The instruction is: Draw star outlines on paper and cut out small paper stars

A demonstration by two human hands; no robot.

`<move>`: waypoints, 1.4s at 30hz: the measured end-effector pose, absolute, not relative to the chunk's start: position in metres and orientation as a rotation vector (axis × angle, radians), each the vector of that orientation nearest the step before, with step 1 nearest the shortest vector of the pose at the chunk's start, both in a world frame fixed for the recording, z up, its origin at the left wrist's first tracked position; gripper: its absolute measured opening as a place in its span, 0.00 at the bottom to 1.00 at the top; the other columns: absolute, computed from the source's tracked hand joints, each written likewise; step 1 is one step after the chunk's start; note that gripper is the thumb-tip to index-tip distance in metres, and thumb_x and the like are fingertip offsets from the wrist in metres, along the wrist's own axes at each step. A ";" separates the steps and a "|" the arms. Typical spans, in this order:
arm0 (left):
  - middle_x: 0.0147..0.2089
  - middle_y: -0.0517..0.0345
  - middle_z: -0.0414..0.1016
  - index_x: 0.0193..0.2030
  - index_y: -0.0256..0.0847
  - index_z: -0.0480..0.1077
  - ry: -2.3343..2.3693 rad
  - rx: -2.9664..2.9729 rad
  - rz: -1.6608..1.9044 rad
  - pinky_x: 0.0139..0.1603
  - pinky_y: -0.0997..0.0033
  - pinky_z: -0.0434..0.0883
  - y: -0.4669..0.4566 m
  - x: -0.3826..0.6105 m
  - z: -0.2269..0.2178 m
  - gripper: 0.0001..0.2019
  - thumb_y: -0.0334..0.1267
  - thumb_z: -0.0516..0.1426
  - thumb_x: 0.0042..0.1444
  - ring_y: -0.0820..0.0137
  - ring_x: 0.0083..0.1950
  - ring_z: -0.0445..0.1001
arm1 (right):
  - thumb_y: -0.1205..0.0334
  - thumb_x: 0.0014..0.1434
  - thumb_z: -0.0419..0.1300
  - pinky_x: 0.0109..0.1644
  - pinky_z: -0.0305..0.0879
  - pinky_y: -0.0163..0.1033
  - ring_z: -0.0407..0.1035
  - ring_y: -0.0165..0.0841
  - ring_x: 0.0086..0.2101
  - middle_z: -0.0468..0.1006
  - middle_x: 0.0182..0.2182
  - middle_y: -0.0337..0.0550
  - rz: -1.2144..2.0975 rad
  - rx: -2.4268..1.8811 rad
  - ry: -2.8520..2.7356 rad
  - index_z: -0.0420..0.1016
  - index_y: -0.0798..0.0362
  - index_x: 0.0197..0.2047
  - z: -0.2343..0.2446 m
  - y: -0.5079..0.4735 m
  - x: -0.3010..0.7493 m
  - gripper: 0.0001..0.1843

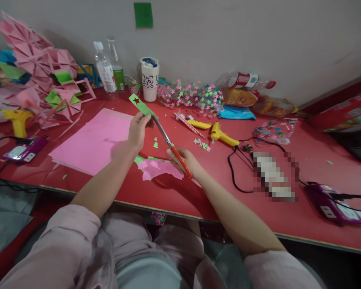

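My left hand (139, 127) pinches a strip of green paper (142, 106) that has a star-shaped hole near its far end. Closed round the orange handles of a pair of scissors (166, 137) is my right hand (185, 159). The scissor blades point up and left, and their tips meet the paper by my left fingers. Under the scissors lie pink paper scraps (159, 169) with green pieces beneath. Small green star cutouts (202, 144) lie to the right. Large pink paper sheets (93, 138) spread out under my left forearm.
Behind stand plastic bottles (106, 68), a white cup (149, 82) and a heap of paper stars (192, 96). A yellow glue gun (224, 135) with black cable lies right, near a purple power strip (333, 204). Pink folded-paper work (42, 60) and another glue gun (18, 120) are left.
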State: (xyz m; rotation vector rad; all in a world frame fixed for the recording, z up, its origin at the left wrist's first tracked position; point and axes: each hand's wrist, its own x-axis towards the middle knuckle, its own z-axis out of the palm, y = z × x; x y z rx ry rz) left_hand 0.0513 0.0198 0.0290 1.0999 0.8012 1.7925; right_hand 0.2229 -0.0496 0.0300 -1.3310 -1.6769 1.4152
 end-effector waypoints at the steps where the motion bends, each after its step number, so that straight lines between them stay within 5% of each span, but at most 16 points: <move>1: 0.21 0.65 0.67 0.25 0.39 0.66 0.799 1.108 1.794 0.27 0.79 0.65 0.020 0.051 0.029 0.06 0.34 0.56 0.51 0.80 0.23 0.66 | 0.37 0.53 0.56 0.14 0.46 0.30 0.49 0.21 0.12 0.56 0.15 0.29 1.409 -1.335 -1.679 0.55 0.51 0.25 0.032 -0.051 0.223 0.25; 42: 0.20 0.64 0.68 0.23 0.38 0.67 0.854 1.142 1.734 0.26 0.78 0.65 0.017 0.049 0.034 0.06 0.31 0.55 0.50 0.79 0.22 0.66 | 0.44 0.59 0.54 0.11 0.44 0.28 0.49 0.21 0.09 0.54 0.10 0.25 1.485 -1.332 -1.666 0.56 0.51 0.27 0.044 -0.055 0.222 0.21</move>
